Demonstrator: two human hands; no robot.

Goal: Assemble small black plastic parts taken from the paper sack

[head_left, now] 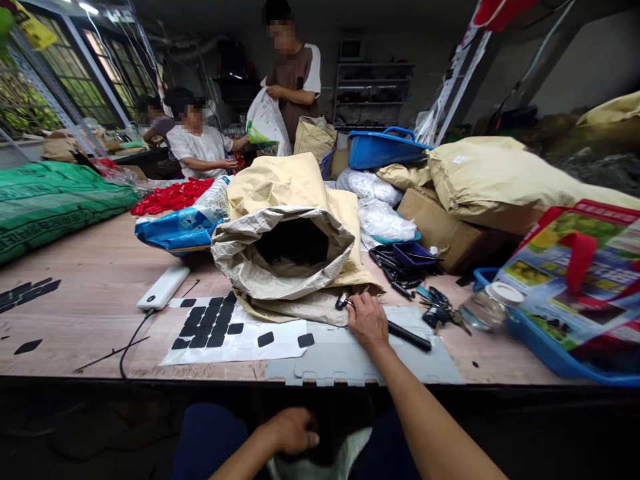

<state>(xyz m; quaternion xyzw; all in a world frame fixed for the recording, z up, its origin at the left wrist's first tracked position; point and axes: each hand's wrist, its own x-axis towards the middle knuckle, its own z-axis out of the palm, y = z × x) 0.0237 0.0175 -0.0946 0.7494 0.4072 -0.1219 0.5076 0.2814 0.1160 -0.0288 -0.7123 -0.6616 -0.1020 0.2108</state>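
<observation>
My right hand [367, 321] rests on the wooden table [100, 293], its fingers closed round the neck of a small hammer [400, 331] with a black handle. The hammer lies on a grey flat mat [350, 357]. Just behind my hand stands an open tan paper sack [290, 247] with a dark mouth. My left hand [293, 432] is below the table edge on my lap, fingers curled in; what it holds, if anything, is hidden. A white sheet with several black rubber pads [210, 323] lies to the left of the mat.
A white power bank [163, 287] with a black cable lies left of the sack. Keys and black pieces [440, 310], a blue tray [413, 253], a jar [487, 303] and a printed bag [575, 280] crowd the right. Sacks and a green bag [45, 200] ring the table. Three people work at the far side.
</observation>
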